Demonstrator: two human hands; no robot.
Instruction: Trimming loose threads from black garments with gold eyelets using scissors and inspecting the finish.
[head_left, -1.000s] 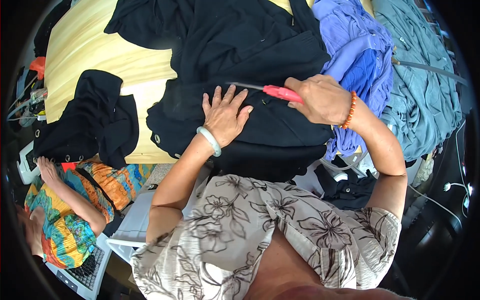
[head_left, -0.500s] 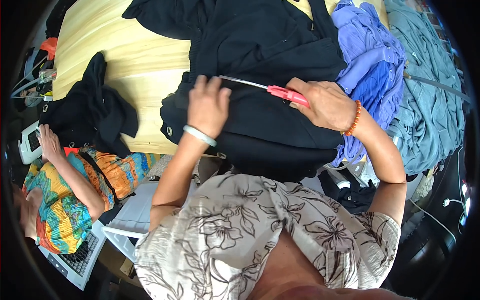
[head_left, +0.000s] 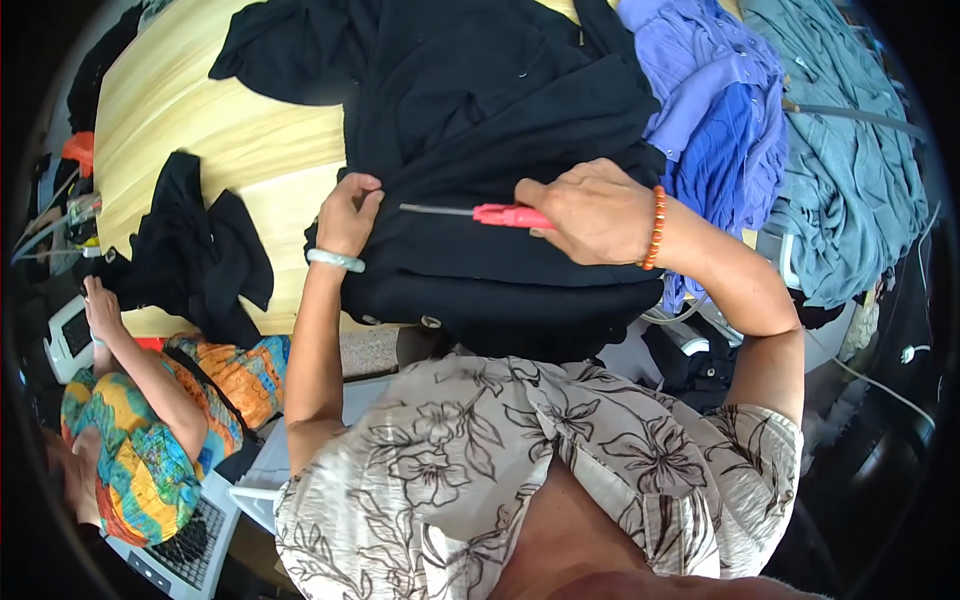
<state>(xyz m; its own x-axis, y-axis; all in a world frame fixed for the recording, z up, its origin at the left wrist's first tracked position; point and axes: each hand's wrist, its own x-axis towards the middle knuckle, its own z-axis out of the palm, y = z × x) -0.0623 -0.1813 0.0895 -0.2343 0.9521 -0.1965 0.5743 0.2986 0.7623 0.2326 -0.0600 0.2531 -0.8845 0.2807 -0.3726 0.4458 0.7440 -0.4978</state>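
Observation:
A large black garment lies spread over the table before me, its near part folded and hanging over the front edge. Metal eyelets show on its lower hem. At its left edge my left hand is closed, fingers curled and thumb near the forefinger, gripping the cloth. My right hand is wrapped round the pink handle of a slim tool. Its thin metal shaft points left over the black cloth, the tip a short way from my left hand. The tool's exact kind cannot be made out.
Purple clothing and a grey-green cloth pile lie to the right. On the left, a co-worker in patterned clothes handles another black piece on the wooden table. A white plug and cable hang at right.
My left hand has moved left to the garment's edge, its fingers curling in. The right hand has shifted left with the tool. The whole view has moved a little.

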